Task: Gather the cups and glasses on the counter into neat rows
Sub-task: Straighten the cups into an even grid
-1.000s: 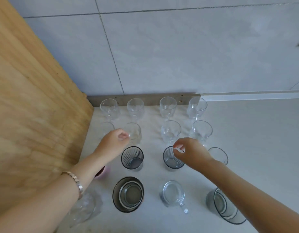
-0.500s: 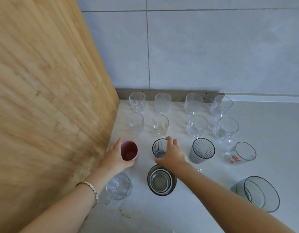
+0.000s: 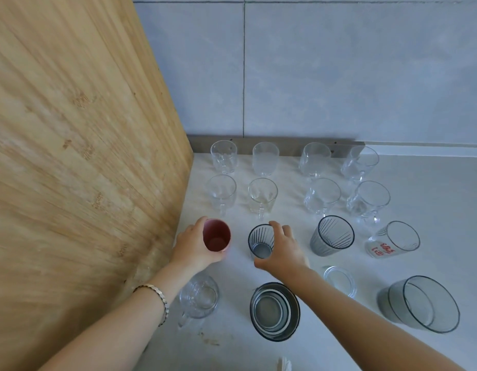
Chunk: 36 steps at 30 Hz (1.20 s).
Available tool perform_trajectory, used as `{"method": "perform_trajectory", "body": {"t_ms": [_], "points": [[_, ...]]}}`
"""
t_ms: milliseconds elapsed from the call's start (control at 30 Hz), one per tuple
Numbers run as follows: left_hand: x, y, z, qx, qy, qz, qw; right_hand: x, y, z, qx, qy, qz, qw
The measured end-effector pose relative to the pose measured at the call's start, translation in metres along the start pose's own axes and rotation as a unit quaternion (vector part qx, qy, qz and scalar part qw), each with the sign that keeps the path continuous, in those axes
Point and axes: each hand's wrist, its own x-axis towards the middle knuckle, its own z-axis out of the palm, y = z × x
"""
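Nested bowls (image 3: 275,311) inside grey bowl, cups empty.

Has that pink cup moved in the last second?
Yes. The pink cup has come forward into the third row, beside the wooden panel, held by the left hand.

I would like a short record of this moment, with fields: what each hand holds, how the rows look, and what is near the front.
left hand: wrapped around the pink cup, beside the wooden panel
right hand: fingers grip the ribbed grey glass
back rows: two rows of four clear glasses, first at
third row: pink cup, two ribbed grey glasses, glass with red print
front: clear mug, nested grey bowls, grey bowl
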Motion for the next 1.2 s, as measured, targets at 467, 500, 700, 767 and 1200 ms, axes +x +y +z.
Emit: {"method": "perform_trajectory", "body": {"t_ms": [467, 500, 700, 767, 1200], "points": [[-0.001, 0.002, 0.004, 0.009, 0.004, -0.005, 1.0, 0.011, 0.007, 0.004, 0.031, 0.014, -0.034, 0.999], [-0.001, 0.002, 0.004, 0.014, 0.005, -0.009, 1.0, 0.01, 0.007, 0.003, 0.033, 0.007, -0.036, 0.999], [-0.01, 0.032, 0.007, 0.14, -0.032, -0.045, 0.989, -0.007, 0.025, -0.018, 0.038, -0.02, -0.054, 0.998], [-0.017, 0.057, 0.012, 0.164, -0.016, -0.004, 0.986, -0.017, 0.043, -0.035, 0.044, 0.016, -0.068, 0.997], [-0.014, 0.201, 0.113, 0.173, -0.122, 0.191, 0.959, -0.014, 0.192, -0.141, 0.016, 0.096, 0.136, 0.986]]}}
